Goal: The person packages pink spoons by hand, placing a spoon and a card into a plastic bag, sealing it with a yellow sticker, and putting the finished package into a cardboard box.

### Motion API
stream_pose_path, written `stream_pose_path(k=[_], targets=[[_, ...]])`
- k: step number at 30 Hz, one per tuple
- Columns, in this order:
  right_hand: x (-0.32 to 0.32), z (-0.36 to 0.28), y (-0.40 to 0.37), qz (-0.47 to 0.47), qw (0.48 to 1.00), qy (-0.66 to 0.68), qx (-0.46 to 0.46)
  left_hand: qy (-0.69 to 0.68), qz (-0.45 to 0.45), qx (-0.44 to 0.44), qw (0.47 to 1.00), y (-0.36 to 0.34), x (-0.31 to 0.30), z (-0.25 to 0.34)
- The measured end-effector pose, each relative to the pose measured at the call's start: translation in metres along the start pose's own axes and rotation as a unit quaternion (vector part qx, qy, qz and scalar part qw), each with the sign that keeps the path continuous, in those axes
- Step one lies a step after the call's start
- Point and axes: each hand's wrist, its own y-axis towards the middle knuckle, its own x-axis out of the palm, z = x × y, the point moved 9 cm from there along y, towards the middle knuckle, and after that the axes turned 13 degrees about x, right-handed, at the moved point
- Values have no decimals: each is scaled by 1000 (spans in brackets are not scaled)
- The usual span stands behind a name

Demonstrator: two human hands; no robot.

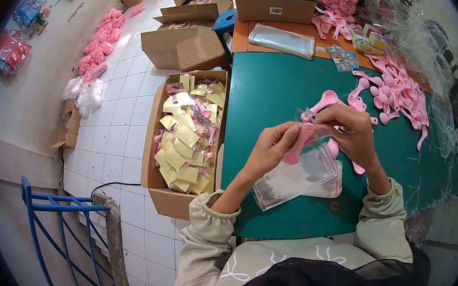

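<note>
My left hand [273, 148] is closed in a pinch on a pink measuring spoon [297, 146], whose wide end points down toward me. Close beside it, my right hand [352, 131] has its fingers pinched on a clear plastic bag [322, 133] at the spoon's upper end. How far the spoon sits in the bag cannot be made out. Beneath both hands, a stack of clear plastic bags [283, 186] lies on the green tabletop [267, 84]. Just beyond the fingers is another pink scoop [325, 100], and several pink spoons are partly hidden behind my right hand.
A pile of pink spoons [400, 90] spreads over the table's right side. At the back lie more clear bags [282, 41], printed cards [342, 58] and small yellow boxes [369, 39]. Left of the table stands a carton [177, 204] full of packets with yellow cards.
</note>
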Motion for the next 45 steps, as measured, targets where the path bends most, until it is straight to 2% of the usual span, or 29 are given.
stream_pose_path(k=[3, 4, 6, 7, 8, 9, 10, 11, 13, 14, 15, 17, 19, 21, 22, 25, 26, 29, 30, 33, 36, 37, 39, 41, 43, 45], targets=[[-38, -8, -2, -7, 998, 34, 47, 18, 7, 38, 999, 2, -2, 20], [-60, -7, -3, -24, 999, 37, 27, 15, 15, 58, 998, 1, -4, 29], [-107, 21, -9, -126, 979, 133, 93, -5, 28, 99, 995, 1, -8, 53], [-129, 40, -7, -191, 964, 167, 82, 32, 22, 125, 991, 1, -7, 67], [-155, 79, -4, -173, 967, 134, 127, 70, 15, 150, 986, 0, -7, 80], [-194, 135, 11, -50, 981, -109, 150, 106, 9, 177, 979, -1, -7, 89], [-233, 189, 15, 76, 921, -347, 161, 92, 51, 180, 978, -3, -21, 87], [-272, 267, -5, 46, 641, -719, 265, 96, 65, 183, 976, -4, -28, 90], [-236, 157, 3, 218, 584, -719, 308, 105, 91, 182, 973, -8, -41, 95], [-231, 165, 21, 196, 770, -543, 271, 95, 103, 195, 971, -8, -43, 97], [-221, 177, 41, 154, 905, -328, 221, 85, 115, 203, 969, -10, -44, 98], [-190, 201, 72, 118, 890, -424, 115, 72, 128, 220, 964, -11, -47, 103], [-168, 224, 97, 132, 839, -497, 179, 78, 131, 194, 969, -14, -50, 98], [-155, 248, 117, 130, 888, -380, 225, 83, 107, 175, 975, -18, -44, 94], [-147, 260, 124, 126, 907, -317, 245, 80, 122, 160, 976, -23, -43, 95], [-145, 266, 128, 207, 902, -348, 148, 40, 128, 158, 978, -34, -49, 88], [-147, 269, 127, 200, 911, -329, 150, 56, 136, 139, 979, -37, -51, 86], [-152, 304, 118, 145, 918, -105, 354, 51, 139, 91, 985, -38, -55, 74], [-157, 307, 116, 163, 916, -83, 357, 47, 138, 69, 987, -37, -54, 71], [-170, 286, 111, 179, 922, -193, 282, 44, 131, 19, 990, -29, -49, 64], [-183, 263, 107, 228, 915, -320, 95, 42, 115, -11, 992, -21, -43, 58], [-174, 246, 107, 184, 936, -274, 122, 33, 104, -22, 994, -18, -41, 55], [-140, 153, 96, 89, 964, -179, 174, 14, 82, -47, 995, -14, -37, 49], [-102, 89, 79, -15, 982, -97, 159, -6, 55, -74, 996, -8, -30, 42], [-74, 46, 58, -119, 979, -66, 153, 15, 31, -82, 996, -3, -25, 39], [-56, 2, 44, -155, 979, -123, 52, 35, 12, -77, 996, -1, -19, 39]])
